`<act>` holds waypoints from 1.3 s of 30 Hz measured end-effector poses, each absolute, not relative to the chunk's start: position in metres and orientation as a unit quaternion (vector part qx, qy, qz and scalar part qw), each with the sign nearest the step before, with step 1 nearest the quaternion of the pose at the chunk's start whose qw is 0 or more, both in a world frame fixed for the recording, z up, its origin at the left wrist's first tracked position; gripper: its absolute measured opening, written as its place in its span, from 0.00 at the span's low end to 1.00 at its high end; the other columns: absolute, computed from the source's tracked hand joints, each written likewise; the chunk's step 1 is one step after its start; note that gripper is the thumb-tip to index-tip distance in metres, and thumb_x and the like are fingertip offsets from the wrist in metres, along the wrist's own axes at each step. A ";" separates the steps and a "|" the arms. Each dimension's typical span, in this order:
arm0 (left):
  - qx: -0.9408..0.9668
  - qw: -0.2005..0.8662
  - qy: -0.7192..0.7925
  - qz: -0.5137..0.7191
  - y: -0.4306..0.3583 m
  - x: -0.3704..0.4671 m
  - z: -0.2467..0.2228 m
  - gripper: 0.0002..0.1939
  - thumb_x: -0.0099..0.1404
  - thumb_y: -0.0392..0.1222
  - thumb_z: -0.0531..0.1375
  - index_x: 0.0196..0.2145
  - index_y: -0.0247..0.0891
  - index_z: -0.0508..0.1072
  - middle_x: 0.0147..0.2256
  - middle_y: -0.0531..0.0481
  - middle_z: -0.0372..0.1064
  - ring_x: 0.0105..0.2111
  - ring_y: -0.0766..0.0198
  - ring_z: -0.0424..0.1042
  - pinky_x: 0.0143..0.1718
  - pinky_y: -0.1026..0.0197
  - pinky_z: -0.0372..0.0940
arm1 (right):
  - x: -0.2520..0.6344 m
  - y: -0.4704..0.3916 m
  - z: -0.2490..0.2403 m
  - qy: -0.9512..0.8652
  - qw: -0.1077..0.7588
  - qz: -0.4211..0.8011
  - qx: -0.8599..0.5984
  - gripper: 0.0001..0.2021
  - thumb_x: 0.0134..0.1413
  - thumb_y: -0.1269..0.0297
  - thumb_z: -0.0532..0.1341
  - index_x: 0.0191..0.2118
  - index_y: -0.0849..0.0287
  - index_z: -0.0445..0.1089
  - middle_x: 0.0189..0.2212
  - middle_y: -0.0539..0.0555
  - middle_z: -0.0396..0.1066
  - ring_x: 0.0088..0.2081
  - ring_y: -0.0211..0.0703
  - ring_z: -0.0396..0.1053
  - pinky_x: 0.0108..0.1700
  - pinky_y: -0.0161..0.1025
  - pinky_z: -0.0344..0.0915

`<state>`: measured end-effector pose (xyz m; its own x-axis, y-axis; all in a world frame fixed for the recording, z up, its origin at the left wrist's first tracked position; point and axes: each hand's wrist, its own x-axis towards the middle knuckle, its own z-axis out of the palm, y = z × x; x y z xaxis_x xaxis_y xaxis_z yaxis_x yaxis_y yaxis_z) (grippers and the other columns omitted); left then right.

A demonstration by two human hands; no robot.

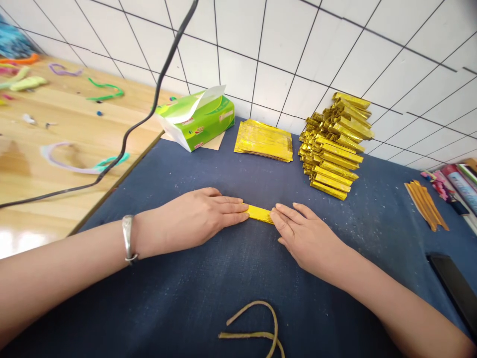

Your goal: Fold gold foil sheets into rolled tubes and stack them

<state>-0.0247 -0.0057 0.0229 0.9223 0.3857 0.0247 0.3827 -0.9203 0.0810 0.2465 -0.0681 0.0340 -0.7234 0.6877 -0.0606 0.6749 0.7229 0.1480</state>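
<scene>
A narrow folded strip of gold paper (260, 214) lies on the dark blue tabletop (208, 298) between my two hands. My left hand (194, 216), with a silver bangle at the wrist, has its fingers together and holds down the strip's left end. At the right end, the fingertips of my right hand (305, 236) hold the strip, the other fingers slightly apart. Beyond them lies a flat stack of gold paper sheets (264, 141). To its right rises a heap of folded gold paper strips (335, 149). My left thumb is hidden.
A green tissue pack (201, 122) stands by the tiled wall (238, 64). A black cable (143, 122) hangs across the left. Brown strips (427, 205) and a black phone-like object (454, 288) lie right. A tan cord (275, 323) curls in front. Colourful scraps litter the wooden table (145, 94).
</scene>
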 end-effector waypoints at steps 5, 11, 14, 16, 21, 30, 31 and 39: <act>0.979 0.026 0.203 0.017 -0.008 -0.023 0.026 0.23 0.66 0.36 0.47 0.58 0.49 0.58 0.56 0.54 0.60 0.55 0.65 0.60 0.51 0.61 0.53 | 0.248 -0.069 0.034 0.927 0.063 0.074 0.364 0.21 0.60 0.69 0.49 0.58 0.68 0.56 0.57 0.62 0.60 0.59 0.48 0.55 0.59 0.51 0.53; 0.978 0.022 0.209 0.012 -0.009 -0.022 0.027 0.23 0.66 0.36 0.47 0.58 0.48 0.58 0.55 0.53 0.62 0.53 0.63 0.62 0.49 0.59 0.54 | 0.252 -0.073 0.038 0.925 0.086 0.078 0.361 0.21 0.59 0.71 0.50 0.58 0.69 0.56 0.56 0.63 0.60 0.60 0.50 0.54 0.58 0.52 0.53; 0.978 0.021 0.206 0.018 -0.009 -0.021 0.027 0.23 0.66 0.36 0.47 0.58 0.49 0.58 0.55 0.54 0.63 0.51 0.62 0.63 0.48 0.57 0.54 | 0.252 -0.075 0.040 0.925 0.091 0.077 0.362 0.21 0.59 0.72 0.49 0.58 0.69 0.56 0.56 0.64 0.60 0.60 0.50 0.54 0.58 0.52 0.54; 0.978 0.021 0.208 0.017 -0.009 -0.021 0.028 0.22 0.66 0.36 0.47 0.57 0.49 0.59 0.54 0.54 0.63 0.51 0.61 0.63 0.48 0.57 0.54 | 0.251 -0.075 0.039 0.924 0.088 0.074 0.364 0.21 0.58 0.71 0.50 0.58 0.69 0.56 0.56 0.64 0.60 0.60 0.50 0.54 0.58 0.52 0.54; 0.976 0.035 0.215 0.028 -0.008 -0.020 0.030 0.21 0.67 0.38 0.48 0.56 0.48 0.61 0.54 0.53 0.64 0.49 0.61 0.64 0.48 0.58 0.56 | 0.251 -0.076 0.037 0.925 0.085 0.070 0.363 0.22 0.57 0.71 0.51 0.58 0.69 0.56 0.56 0.65 0.61 0.59 0.51 0.56 0.58 0.51 0.54; 0.974 0.101 0.193 0.058 0.000 -0.022 0.031 0.23 0.64 0.41 0.53 0.57 0.45 0.61 0.54 0.52 0.63 0.49 0.62 0.64 0.53 0.58 0.58 | 0.246 -0.076 0.038 0.930 0.092 0.064 0.349 0.28 0.53 0.68 0.55 0.59 0.75 0.54 0.55 0.70 0.61 0.58 0.56 0.57 0.58 0.50 0.53; 0.974 0.100 0.196 0.056 0.000 -0.022 0.031 0.24 0.64 0.42 0.53 0.58 0.45 0.60 0.54 0.52 0.63 0.50 0.61 0.64 0.52 0.58 0.58 | 0.246 -0.076 0.039 0.930 0.092 0.061 0.350 0.28 0.52 0.68 0.55 0.59 0.75 0.54 0.55 0.70 0.61 0.58 0.56 0.57 0.59 0.50 0.52; 0.970 0.057 0.235 0.029 -0.005 -0.021 0.033 0.29 0.62 0.48 0.55 0.60 0.46 0.55 0.58 0.51 0.57 0.49 0.59 0.65 0.50 0.58 0.59 | 0.248 -0.068 0.048 0.926 0.074 0.029 0.369 0.25 0.58 0.68 0.50 0.59 0.74 0.54 0.53 0.67 0.64 0.54 0.51 0.61 0.58 0.48 0.54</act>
